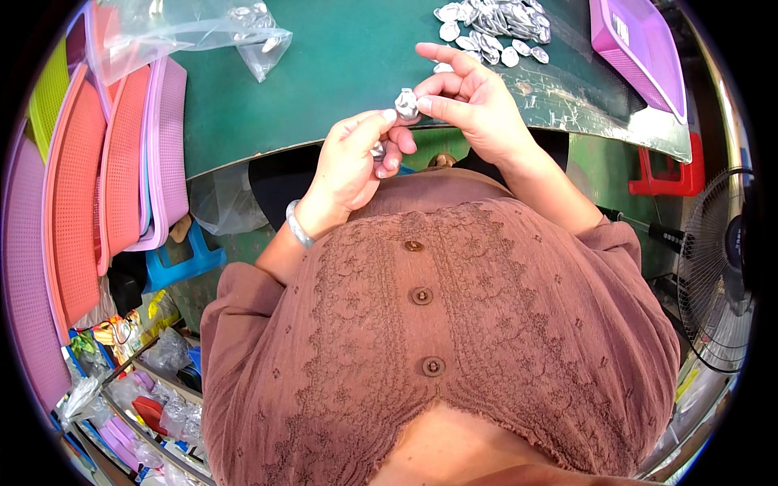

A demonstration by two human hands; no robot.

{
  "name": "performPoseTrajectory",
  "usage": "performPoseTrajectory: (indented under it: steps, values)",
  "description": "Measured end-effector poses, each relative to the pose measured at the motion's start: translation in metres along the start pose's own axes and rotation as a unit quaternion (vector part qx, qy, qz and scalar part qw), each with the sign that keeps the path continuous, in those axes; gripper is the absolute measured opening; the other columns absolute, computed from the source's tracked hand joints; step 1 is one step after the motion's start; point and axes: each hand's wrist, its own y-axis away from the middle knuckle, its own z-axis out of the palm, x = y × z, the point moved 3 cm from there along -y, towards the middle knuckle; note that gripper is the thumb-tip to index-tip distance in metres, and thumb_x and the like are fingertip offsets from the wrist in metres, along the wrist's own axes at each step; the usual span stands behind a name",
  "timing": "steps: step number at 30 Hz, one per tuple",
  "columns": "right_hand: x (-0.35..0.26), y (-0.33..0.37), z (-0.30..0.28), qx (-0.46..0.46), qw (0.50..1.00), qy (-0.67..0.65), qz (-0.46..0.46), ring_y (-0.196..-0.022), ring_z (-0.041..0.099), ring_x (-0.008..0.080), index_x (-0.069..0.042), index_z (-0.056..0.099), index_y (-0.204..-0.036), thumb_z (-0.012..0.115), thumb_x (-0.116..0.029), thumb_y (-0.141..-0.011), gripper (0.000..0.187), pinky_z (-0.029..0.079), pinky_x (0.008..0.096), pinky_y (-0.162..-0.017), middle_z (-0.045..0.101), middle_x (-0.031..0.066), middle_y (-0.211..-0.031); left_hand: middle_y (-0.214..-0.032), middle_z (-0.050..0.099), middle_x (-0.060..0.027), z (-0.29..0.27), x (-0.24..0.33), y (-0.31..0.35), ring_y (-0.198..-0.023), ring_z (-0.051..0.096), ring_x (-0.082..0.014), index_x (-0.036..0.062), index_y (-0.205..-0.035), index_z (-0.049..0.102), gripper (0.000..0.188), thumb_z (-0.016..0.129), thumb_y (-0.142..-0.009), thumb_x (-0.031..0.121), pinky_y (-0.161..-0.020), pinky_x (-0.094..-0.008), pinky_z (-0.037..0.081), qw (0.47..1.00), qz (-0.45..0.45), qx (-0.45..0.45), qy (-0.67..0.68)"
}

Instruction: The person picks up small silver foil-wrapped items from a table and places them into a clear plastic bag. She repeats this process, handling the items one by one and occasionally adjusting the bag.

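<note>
Both hands (409,121) pinching small silver part (406,103), underside hidden by fingertips

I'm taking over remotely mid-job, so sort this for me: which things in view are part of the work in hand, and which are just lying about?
In the work:
- small silver part, pinched between left hand and right hand
- pile of silver parts on the green table

Lying about:
- clear plastic bag
- purple tray
- stacked baskets
- fan
- red stool
</note>
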Motion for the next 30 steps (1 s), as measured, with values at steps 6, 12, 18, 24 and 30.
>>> performPoseTrajectory:
  steps: [6, 12, 18, 24, 30]
  values:
    - [-0.002, 0.0, 0.002, 0.004, 1.0, 0.011, -0.008, -0.082, 0.057, 0.0108, 0.002, 0.034, -0.128, 0.061, 0.0, -0.078, 0.057, 0.044, 0.0233, -0.079, 0.061, 0.0046, -0.084, -0.069, 0.058, -0.0049, 0.002, 0.004, -0.001, -0.049, 0.046, -0.007, -0.0012, -0.095, 0.059, 0.03, 0.047, -0.091, 0.026, -0.042, -0.0169, 0.034, 0.999, -0.038, 0.009, 0.019]
    - [-0.012, 0.005, 0.007, 0.013, 0.934, 0.288, -0.214, -0.078, 0.059, 0.0117, -0.008, 0.042, -0.126, 0.061, 0.0, -0.076, 0.055, 0.046, 0.0266, -0.076, 0.063, 0.0043, -0.079, -0.072, 0.058, -0.0055, 0.004, 0.006, -0.002, -0.053, 0.048, -0.008, -0.0006, -0.097, 0.058, 0.031, 0.046, -0.091, 0.028, -0.045, -0.0176, 0.038, 0.997, -0.065, -0.014, 0.03]
    - [-0.015, 0.007, 0.01, 0.023, 0.888, 0.356, -0.292, -0.073, 0.058, 0.0203, -0.01, 0.044, -0.125, 0.063, 0.002, -0.071, 0.058, 0.047, 0.0293, -0.071, 0.063, 0.0044, -0.078, -0.077, 0.058, -0.0065, 0.001, 0.003, -0.006, -0.058, 0.049, -0.009, -0.0001, -0.099, 0.055, 0.029, 0.044, -0.092, 0.025, -0.049, -0.019, 0.04, 0.993, -0.059, -0.051, 0.084]
    - [-0.017, 0.007, 0.011, -0.027, 0.835, 0.426, -0.347, -0.079, 0.059, 0.0149, -0.002, 0.039, -0.128, 0.062, 0.007, -0.072, 0.061, 0.045, 0.0289, -0.079, 0.064, 0.0054, -0.082, -0.077, 0.059, -0.0063, -0.001, 0.005, -0.007, -0.06, 0.051, -0.0094, -0.0012, -0.103, 0.055, 0.025, 0.047, -0.09, 0.018, -0.051, -0.0202, 0.041, 0.992, -0.037, -0.045, 0.109]
    - [-0.015, 0.007, 0.011, -0.026, 0.879, 0.35, -0.322, -0.084, 0.059, 0.0165, -0.004, 0.036, -0.13, 0.06, 0.01, -0.07, 0.065, 0.044, 0.0292, -0.082, 0.063, 0.008, -0.088, -0.082, 0.06, -0.007, 0.002, 0.01, -0.005, -0.062, 0.052, -0.0089, -0.0025, -0.109, 0.053, 0.026, 0.048, -0.088, 0.013, -0.052, -0.0203, 0.04, 0.997, 0.008, -0.055, 0.059]
